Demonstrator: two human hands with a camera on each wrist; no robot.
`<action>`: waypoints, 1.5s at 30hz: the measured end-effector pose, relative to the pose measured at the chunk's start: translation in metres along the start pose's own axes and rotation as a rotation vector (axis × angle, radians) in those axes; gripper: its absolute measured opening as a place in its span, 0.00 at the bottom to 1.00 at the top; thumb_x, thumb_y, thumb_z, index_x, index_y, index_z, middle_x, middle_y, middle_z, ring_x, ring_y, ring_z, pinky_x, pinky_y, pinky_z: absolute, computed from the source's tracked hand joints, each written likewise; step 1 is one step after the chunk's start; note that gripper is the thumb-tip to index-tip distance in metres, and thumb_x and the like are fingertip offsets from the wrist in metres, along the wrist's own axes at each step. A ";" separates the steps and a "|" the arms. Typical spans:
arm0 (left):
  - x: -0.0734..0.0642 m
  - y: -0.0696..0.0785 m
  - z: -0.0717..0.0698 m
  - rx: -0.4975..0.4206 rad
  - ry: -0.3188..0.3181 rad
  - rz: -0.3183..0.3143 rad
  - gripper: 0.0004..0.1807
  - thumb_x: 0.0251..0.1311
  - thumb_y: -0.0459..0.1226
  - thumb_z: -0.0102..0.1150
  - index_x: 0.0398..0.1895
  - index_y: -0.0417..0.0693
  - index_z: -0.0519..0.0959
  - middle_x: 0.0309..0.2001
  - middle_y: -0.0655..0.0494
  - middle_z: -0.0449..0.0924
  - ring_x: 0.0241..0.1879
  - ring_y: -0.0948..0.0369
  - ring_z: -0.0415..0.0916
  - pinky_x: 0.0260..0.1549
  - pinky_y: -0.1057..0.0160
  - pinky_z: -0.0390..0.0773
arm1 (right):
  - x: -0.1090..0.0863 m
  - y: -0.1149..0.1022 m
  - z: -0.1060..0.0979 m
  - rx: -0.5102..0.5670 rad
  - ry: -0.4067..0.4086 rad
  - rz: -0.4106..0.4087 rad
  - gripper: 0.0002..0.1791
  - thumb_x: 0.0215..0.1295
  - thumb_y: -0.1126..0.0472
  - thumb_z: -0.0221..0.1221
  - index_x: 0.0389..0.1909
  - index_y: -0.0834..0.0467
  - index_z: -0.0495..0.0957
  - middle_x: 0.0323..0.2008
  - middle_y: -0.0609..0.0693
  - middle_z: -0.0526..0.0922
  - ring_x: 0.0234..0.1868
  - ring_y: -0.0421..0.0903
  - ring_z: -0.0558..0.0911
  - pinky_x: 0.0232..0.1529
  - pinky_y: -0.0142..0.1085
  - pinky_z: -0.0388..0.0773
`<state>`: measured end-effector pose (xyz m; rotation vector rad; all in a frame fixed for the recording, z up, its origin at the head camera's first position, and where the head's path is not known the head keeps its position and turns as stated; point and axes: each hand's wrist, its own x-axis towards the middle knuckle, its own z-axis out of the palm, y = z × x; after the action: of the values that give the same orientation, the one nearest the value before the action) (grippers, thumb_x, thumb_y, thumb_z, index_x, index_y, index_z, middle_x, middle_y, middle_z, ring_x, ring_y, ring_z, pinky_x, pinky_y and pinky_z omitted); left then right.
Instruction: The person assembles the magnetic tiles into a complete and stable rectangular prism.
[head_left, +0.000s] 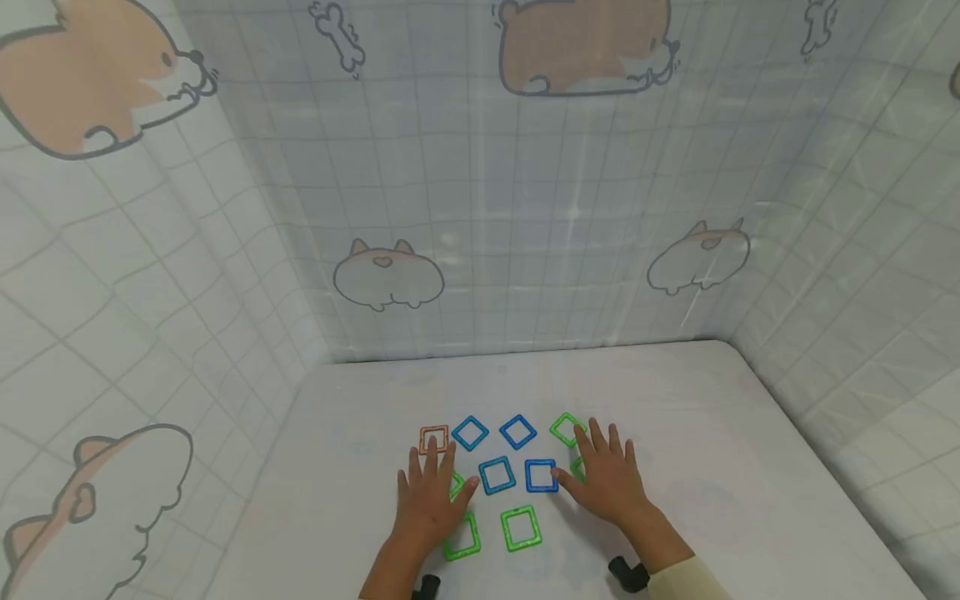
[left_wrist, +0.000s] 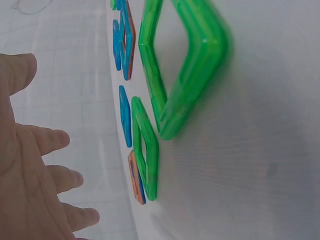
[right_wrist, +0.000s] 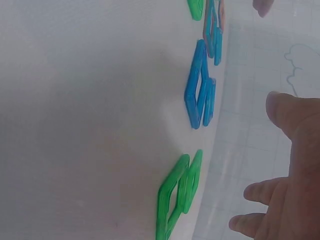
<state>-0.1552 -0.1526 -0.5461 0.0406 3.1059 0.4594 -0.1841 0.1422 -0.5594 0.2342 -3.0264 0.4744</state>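
My left hand [head_left: 429, 498] hovers palm down, fingers spread, over the left side of a group of square plastic frames. Beneath or beside it lie an orange frame [head_left: 422, 440], a green frame [head_left: 458, 482] mostly covered, and another green frame [head_left: 477, 533]. My right hand [head_left: 611, 479], also spread, is above the right side, its thumb near a blue frame [head_left: 542, 490]. It partly hides one green frame [head_left: 559, 437] and most of a second green frame [head_left: 577, 468]. Both wrist views show the palms apart from the frames, holding nothing.
Between the hands lie two blue frames turned as diamonds [head_left: 480, 442], a tilted blue frame [head_left: 483, 479] and a green frame [head_left: 505, 531]. All rest flat on a white table [head_left: 337, 433]. A tiled-pattern curtain [head_left: 525, 192] with cartoon dogs surrounds its back and sides.
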 end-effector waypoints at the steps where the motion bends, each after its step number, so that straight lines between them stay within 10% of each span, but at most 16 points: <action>1: 0.000 0.000 0.000 -0.008 0.000 0.000 0.44 0.66 0.67 0.46 0.78 0.53 0.58 0.79 0.44 0.47 0.76 0.35 0.42 0.67 0.27 0.51 | 0.000 0.000 0.000 0.000 -0.002 0.001 0.51 0.61 0.27 0.55 0.75 0.57 0.60 0.75 0.64 0.56 0.75 0.72 0.51 0.70 0.71 0.47; 20: 0.000 -0.002 -0.003 -0.086 0.105 0.113 0.39 0.66 0.61 0.53 0.74 0.50 0.65 0.75 0.46 0.59 0.74 0.44 0.56 0.69 0.40 0.63 | -0.003 -0.006 -0.003 0.156 -0.038 -0.065 0.51 0.60 0.35 0.63 0.77 0.58 0.57 0.77 0.60 0.53 0.78 0.63 0.50 0.73 0.59 0.58; 45: -0.001 0.014 0.003 -0.338 -0.002 0.081 0.38 0.59 0.56 0.67 0.71 0.55 0.69 0.70 0.54 0.69 0.69 0.51 0.66 0.66 0.45 0.70 | 0.005 -0.013 0.003 0.206 -0.194 -0.041 0.57 0.51 0.40 0.73 0.78 0.52 0.54 0.77 0.55 0.58 0.76 0.56 0.59 0.71 0.54 0.64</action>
<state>-0.1542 -0.1378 -0.5451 0.1650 2.9853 0.9758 -0.1877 0.1287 -0.5582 0.3737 -3.1504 0.8057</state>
